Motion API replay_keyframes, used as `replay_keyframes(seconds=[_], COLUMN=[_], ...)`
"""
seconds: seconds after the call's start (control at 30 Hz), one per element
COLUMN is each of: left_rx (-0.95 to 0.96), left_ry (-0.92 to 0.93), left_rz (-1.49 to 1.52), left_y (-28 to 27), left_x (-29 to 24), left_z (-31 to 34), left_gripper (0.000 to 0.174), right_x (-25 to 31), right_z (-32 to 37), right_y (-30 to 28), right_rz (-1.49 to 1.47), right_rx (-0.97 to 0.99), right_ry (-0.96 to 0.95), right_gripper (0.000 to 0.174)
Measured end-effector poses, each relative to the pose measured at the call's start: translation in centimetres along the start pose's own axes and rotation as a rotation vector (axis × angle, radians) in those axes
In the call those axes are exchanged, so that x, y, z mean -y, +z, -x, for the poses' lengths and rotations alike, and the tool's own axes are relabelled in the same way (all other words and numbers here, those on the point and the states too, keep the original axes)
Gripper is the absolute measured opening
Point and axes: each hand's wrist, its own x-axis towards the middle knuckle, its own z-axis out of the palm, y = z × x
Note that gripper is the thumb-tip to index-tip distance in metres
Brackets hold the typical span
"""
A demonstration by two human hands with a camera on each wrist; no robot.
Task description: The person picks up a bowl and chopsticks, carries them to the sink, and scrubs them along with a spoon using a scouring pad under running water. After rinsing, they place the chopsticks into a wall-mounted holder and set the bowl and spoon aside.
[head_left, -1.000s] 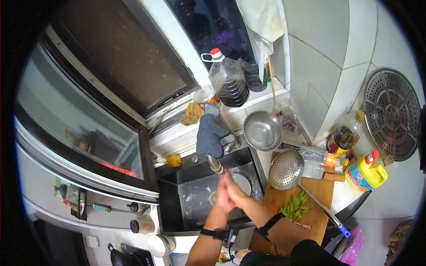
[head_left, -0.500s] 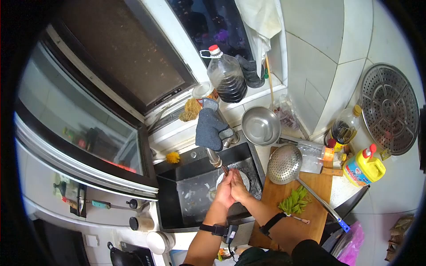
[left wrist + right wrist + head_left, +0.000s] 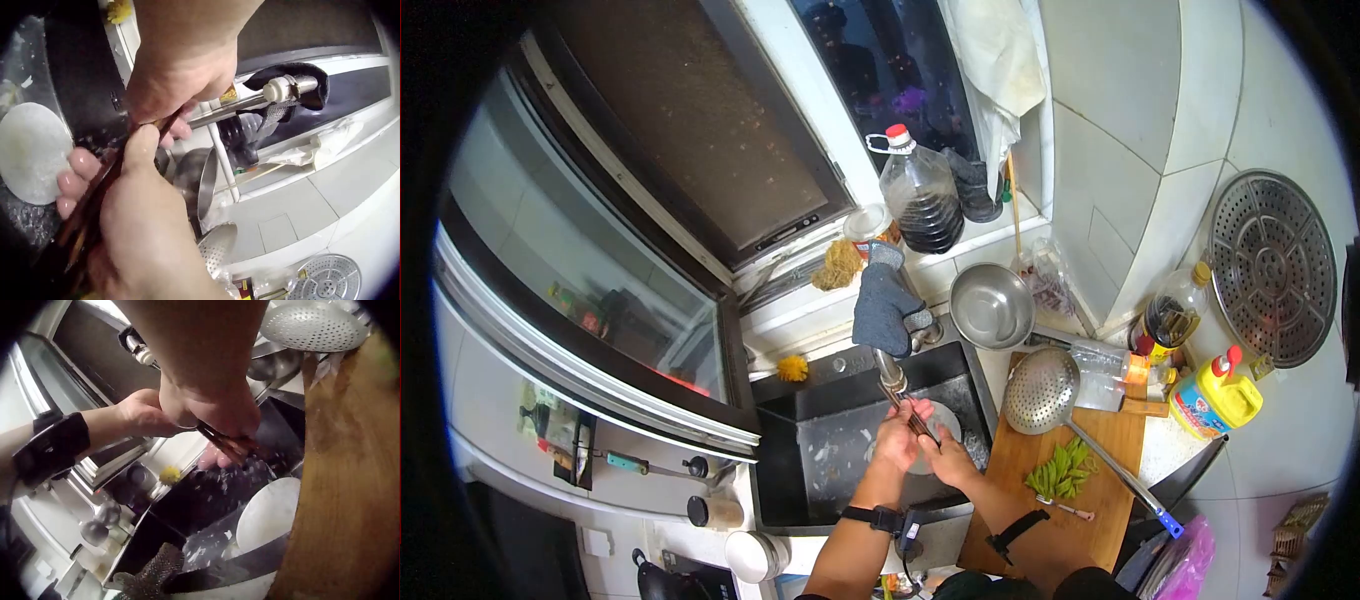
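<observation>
Over the black sink [image 3: 775,470], both hands hold a bundle of dark, wet chopsticks [image 3: 81,228]. My left hand [image 3: 894,442] grips the bundle just below the faucet spout [image 3: 890,376], its wet fingertips showing past the sticks. Lower down, my right hand [image 3: 952,463] holds the near part, its thumb lying along the sticks in the left wrist view. From the right wrist, the chopsticks [image 3: 226,445] stick out between the hands. Beneath them, a round white plate [image 3: 269,515] lies in the sink among small pale scraps.
A grey glove [image 3: 885,312] covers the faucet. To the right, a cutting board [image 3: 1115,440] bears cut green vegetables [image 3: 1062,470] and a perforated skimmer [image 3: 1042,390]. A steel bowl [image 3: 992,306] stands behind the sink, near a large bottle [image 3: 922,195]. A yellow detergent bottle [image 3: 1215,395] stands right.
The hands, pressed together around the bundle earlier, have parted somewhat, and more of the chopsticks shows between them. The left hand has moved up toward the spout. The head view has shifted slightly.
</observation>
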Motion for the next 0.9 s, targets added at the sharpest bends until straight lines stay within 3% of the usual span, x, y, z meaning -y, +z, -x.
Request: replay_keyframes(seconds=[0.03,0.23,0.33,0.53,0.63,0.73,0.9], left_rx=[0.017,0.042,0.069,0.134,0.164,0.214,0.245], left_ry=[-0.014,0.023,0.012,-0.123,-0.135,-0.143,-0.206], left_rz=[-0.022,-0.115,-0.076,-0.047,-0.057,-0.045,-0.069], left_y=[0.1,1.7,2.4,2.1,2.7,2.7,1.8], left_x=[-0.2,-2.6,-4.5,-4.4,-4.0,-3.4,-2.3], left_z=[0.1,-0.4,-0.5,-1.0,-0.3,0.1,0.9], left_gripper=[0.014,0.01,0.008,0.019,0.019,0.018,0.016], right_x=[-0.2,-0.4,-0.4,-0.5,-1.3,-1.7,-2.3], right_z=[0.1,0.6,1.6,2.5,2.2,2.0,2.5], right_y=[0.0,0.6,0.3,-0.4,-0.3,-0.3,-0.1], right_rz=[0.027,0.089,-0.135,-0.572,-0.447,-0.265,-0.127], right_rx=[0.055,-0.039,0.107,0.336,0.269,0.154,0.051], right_ry=[-0.024,-0.208,-0.085,0.13,0.1,-0.1,-0.17], right_gripper=[0.056,0.048,0.044,0.035,0.034,0.036,0.04])
